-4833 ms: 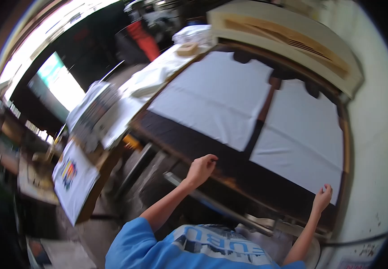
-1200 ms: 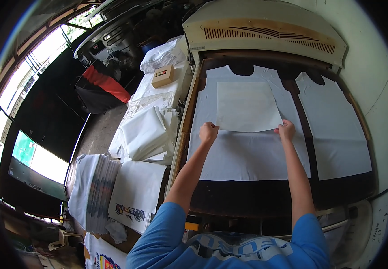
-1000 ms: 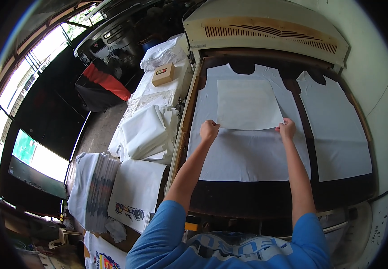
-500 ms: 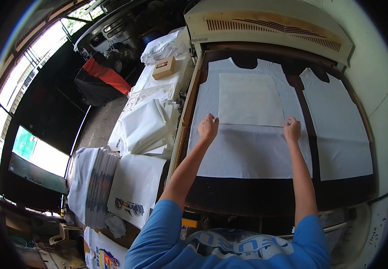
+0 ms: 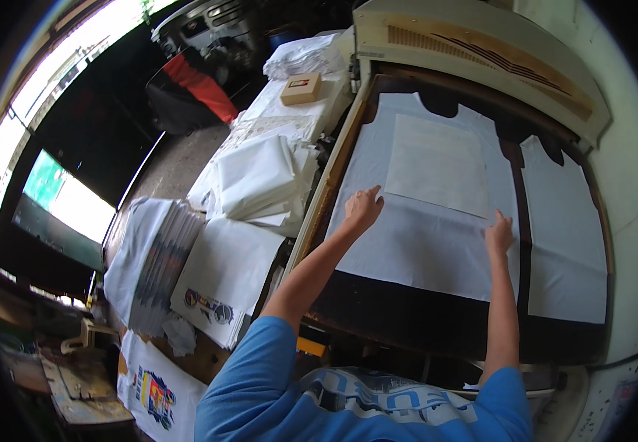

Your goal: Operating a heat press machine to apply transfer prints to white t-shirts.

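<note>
A white sleeveless shirt panel (image 5: pixel 411 247) with a scooped neck lies flat on the dark bed of a heat press (image 5: pixel 385 317). On its upper part rests an off-white rectangular sheet of paper (image 5: pixel 438 166). My left hand (image 5: pixel 364 208) is at the sheet's lower left corner, index finger stretched out and apart from the thumb. Just below the lower right corner is my right hand (image 5: pixel 500 234), its index finger pointing up and the other fingers loosely bent. Neither hand visibly grips the paper. To the right lies a second white shirt panel (image 5: pixel 565 243).
The press's beige vented housing (image 5: pixel 473 55) stands at the far side. Left of it, a long table bears folded white fabric (image 5: pixel 256 177), a small cardboard box (image 5: pixel 301 88) and a white bundle (image 5: pixel 302 57). Nearer are a fabric stack (image 5: pixel 146 265) and printed white pieces (image 5: pixel 223 272).
The view has turned, so the press appears shifted and tilted. My fingers have come away from the paper's lower corners, with the index fingers now more stretched. The paper stays on the panel.
</note>
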{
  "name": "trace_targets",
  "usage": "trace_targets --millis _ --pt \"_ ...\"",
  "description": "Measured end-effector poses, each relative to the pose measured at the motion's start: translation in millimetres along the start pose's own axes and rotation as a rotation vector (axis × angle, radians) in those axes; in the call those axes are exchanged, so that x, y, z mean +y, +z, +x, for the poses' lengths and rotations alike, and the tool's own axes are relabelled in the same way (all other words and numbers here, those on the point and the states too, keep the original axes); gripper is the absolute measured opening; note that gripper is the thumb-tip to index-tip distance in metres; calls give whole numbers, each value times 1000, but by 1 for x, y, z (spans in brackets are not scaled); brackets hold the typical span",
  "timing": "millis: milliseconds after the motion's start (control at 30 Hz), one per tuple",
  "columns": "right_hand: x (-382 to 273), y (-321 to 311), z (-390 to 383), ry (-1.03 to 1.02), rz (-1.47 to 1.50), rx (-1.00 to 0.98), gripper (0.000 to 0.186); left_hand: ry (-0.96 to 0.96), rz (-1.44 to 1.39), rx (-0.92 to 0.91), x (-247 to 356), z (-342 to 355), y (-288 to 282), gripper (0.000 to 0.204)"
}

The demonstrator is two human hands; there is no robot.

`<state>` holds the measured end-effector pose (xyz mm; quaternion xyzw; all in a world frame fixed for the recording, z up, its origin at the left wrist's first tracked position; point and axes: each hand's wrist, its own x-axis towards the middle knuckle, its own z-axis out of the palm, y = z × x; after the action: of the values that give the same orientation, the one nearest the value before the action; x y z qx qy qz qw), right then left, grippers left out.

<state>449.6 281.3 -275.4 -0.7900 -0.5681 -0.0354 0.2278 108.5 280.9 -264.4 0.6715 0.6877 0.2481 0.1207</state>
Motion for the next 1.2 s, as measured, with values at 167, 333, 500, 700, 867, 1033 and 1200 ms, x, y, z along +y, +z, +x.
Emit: trace_targets --millis 167,333,500,700,867,1033,1200 --pt "22 -10 -21 -197 144 132 35 -81 -170 378 -69 -81 -83 26" --pt "34 -38 -91 -178 332 101 28 -568 107 457 -223 -222 -100 25" --pt "-28 -50 -139 -199 257 22 24 -736 275 107 -293 -315 -57 71" --pt "-157 -79 -201 -481 443 -65 21 -646 442 121 -286 -315 -55 48" --pt "-212 -100 -253 -577 542 -211 18 -568 112 332 -295 -309 -83 20" --pt "-228 -103 -286 -212 801 -772 18 -443 -895 864 -243 -274 -146 18" --pt "-244 -125 -289 -165 1190 -1065 51 60 -608 747 -131 -270 -210 12"
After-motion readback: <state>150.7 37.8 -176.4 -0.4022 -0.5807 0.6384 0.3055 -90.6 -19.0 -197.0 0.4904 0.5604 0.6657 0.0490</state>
